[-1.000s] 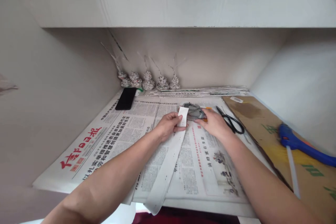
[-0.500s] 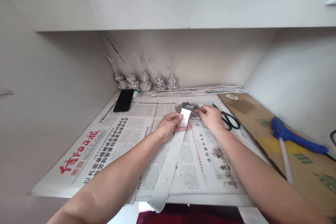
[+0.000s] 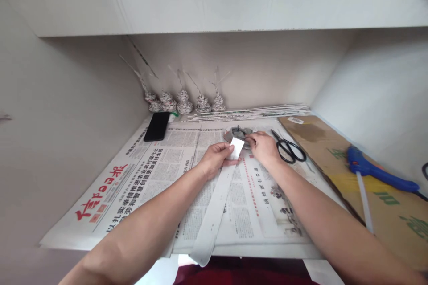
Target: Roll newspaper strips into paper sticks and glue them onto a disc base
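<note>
My left hand (image 3: 213, 160) pinches the upper end of a long white strip (image 3: 212, 213) between thumb and fingers. The strip hangs down across the newspaper and past the table's near edge, and a bright white end stands up above the thumb. Just behind that end lies a crumpled grey cloth (image 3: 230, 135). My right hand (image 3: 265, 148) is closed at the cloth's right side, its thumb and forefinger on the fabric. Black-handled scissors (image 3: 290, 149) lie right beside my right hand, with nothing touching them.
Newspaper (image 3: 147, 196) covers the table. A black phone (image 3: 157, 126) lies at back left. Several woven paper gourd shapes (image 3: 185, 102) and thin paper rods (image 3: 247, 113) line the back wall. Cardboard (image 3: 321, 142) at right carries a blue glue gun (image 3: 377, 173). A white panel overhangs.
My right hand has shifted slightly left along the grey cloth, and the cloth's folds have changed shape. More of the scissors shows now. The left hand keeps its hold on the strip.
</note>
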### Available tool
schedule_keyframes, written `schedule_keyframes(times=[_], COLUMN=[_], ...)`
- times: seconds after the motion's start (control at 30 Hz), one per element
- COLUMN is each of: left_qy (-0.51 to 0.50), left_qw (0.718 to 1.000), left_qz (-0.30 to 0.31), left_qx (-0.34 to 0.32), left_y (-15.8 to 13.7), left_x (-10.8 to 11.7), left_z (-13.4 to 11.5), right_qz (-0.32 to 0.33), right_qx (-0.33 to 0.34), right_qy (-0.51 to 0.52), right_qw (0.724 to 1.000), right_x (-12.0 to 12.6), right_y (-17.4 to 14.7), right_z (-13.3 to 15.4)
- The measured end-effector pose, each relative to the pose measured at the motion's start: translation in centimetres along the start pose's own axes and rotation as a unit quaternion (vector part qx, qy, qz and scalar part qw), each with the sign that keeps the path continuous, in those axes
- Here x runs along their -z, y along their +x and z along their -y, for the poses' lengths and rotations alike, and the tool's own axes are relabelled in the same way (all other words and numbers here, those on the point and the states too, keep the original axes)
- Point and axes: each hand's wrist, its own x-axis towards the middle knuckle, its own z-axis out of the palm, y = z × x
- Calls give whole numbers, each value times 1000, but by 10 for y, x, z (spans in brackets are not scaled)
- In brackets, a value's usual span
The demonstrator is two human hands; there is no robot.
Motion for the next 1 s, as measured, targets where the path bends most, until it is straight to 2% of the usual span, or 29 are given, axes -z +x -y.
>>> schedule_keyframes(times=[0.27, 0.47, 0.77, 0.87, 1.0], left_qy=[-2, -14, -1, 0, -2], left_qw=[1000, 999, 1000, 1000, 1000], left_qz=[-19, -32, -16, -10, -25], left_qx=[4, -1, 17, 14, -1], left_y=[-1, -3, -9, -9, -9], left_x=[-2, -4, -10, -10, -9], left_z=[-3, -5, -5, -5, -7], right_qz=[-33, 7, 37, 32, 27], right_qx=[-69, -18, -66, -69, -69], right_qy=[23, -120, -153, -135, -60], right_qw=[997, 993, 985, 988, 995], right_x=[8, 13, 5, 8, 16], right_y=[-6, -5, -2, -4, -5], right_z=[-8, -15, -12, -13, -17])
